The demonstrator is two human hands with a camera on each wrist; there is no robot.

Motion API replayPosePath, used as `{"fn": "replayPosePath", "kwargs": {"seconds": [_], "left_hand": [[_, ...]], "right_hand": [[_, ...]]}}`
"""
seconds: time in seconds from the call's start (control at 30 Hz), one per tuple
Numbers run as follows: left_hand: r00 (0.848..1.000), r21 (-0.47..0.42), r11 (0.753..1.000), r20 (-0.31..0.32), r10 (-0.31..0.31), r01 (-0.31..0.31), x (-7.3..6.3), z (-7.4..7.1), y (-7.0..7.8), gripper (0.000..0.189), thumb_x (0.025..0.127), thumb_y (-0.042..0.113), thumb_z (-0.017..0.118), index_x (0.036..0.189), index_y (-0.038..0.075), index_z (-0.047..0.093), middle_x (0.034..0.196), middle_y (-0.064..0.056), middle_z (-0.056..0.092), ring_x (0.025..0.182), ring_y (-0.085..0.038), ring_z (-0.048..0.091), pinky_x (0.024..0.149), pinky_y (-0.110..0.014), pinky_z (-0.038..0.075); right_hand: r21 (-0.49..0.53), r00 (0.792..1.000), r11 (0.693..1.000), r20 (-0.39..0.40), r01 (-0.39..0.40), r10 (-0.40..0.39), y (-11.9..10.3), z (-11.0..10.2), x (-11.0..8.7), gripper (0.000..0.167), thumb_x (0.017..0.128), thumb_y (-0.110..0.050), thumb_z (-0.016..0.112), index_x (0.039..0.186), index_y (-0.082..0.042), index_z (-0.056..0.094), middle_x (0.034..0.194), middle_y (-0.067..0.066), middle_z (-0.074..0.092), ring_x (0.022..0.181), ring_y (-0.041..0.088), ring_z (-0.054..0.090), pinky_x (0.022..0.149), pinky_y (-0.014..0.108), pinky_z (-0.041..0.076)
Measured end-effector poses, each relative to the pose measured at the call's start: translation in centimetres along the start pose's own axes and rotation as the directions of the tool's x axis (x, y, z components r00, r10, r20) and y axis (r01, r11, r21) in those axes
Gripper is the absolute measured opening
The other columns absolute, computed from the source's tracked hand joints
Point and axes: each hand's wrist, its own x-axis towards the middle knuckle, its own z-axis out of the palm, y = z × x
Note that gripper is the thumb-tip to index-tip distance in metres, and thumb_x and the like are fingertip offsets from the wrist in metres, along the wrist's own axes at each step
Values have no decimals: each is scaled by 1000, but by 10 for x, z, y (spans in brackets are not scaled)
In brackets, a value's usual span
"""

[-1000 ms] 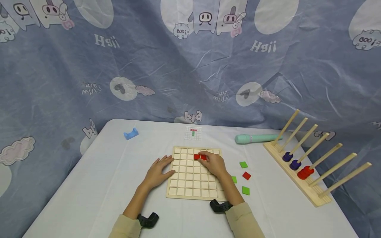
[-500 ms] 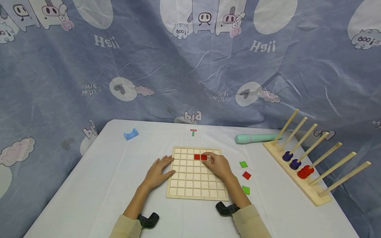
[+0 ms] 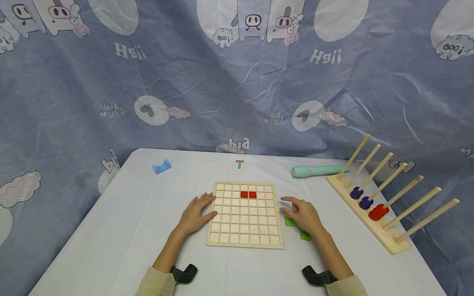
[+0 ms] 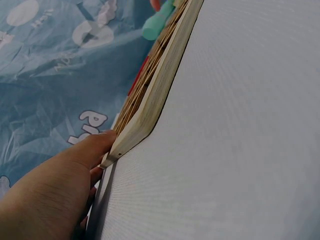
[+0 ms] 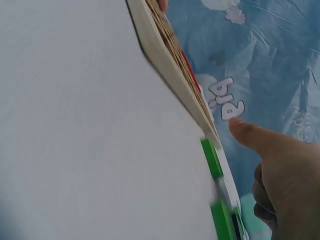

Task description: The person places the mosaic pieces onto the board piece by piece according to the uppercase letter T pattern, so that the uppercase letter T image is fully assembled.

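Observation:
A wooden grid board [image 3: 244,239] lies on the white table, with two red square tiles [image 3: 248,194] side by side in its second row from the back. My left hand [image 3: 197,213] rests against the board's left side, fingers extended; the left wrist view has its fingertips on the board's corner [image 4: 119,150]. Off the board's right edge, my right hand [image 3: 305,216] hovers above loose tiles, thumb and index finger apart with nothing between them. Green tiles [image 3: 289,222] show around and below it, and one green tile [image 5: 212,158] appears near the board in the right wrist view. The loose red tile is hidden behind this hand.
Behind the board lies a small pattern card [image 3: 239,165] with a red and green T. A blue curved piece [image 3: 161,166] is at the back left. A mint-green cylinder [image 3: 318,171] and a wooden peg rack [image 3: 370,220] with purple and red rings stand at the right.
My right hand has left the red tiles on the board and moved right, over the loose tiles. Its fingers have spread. My left hand stays in place.

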Motion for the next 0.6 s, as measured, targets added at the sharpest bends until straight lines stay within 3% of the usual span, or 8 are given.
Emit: {"fn": "replayPosePath", "kwargs": {"seconds": [0.3, 0.6], "left_hand": [[1000, -2, 1000, 12, 0, 0, 0, 0, -1, 60, 85, 43, 62, 135, 12, 49, 140, -4, 43, 133, -21, 31, 111, -44, 16], [1000, -5, 1000, 5, 8, -8, 1, 2, -3, 60, 85, 44, 62, 135, 12, 49, 140, -3, 43, 133, -23, 32, 111, -45, 17]], "right_hand": [[-77, 998, 995, -24, -58, 56, 22, -31, -38, 35, 75, -32, 77, 106, -17, 69, 51, -14, 33, 44, 1, 26, 39, 19, 22], [-108, 997, 992, -42, -64, 60, 36, -37, -57, 33, 75, -32, 77, 105, -18, 68, 51, -15, 32, 44, -1, 24, 38, 18, 22]]}}
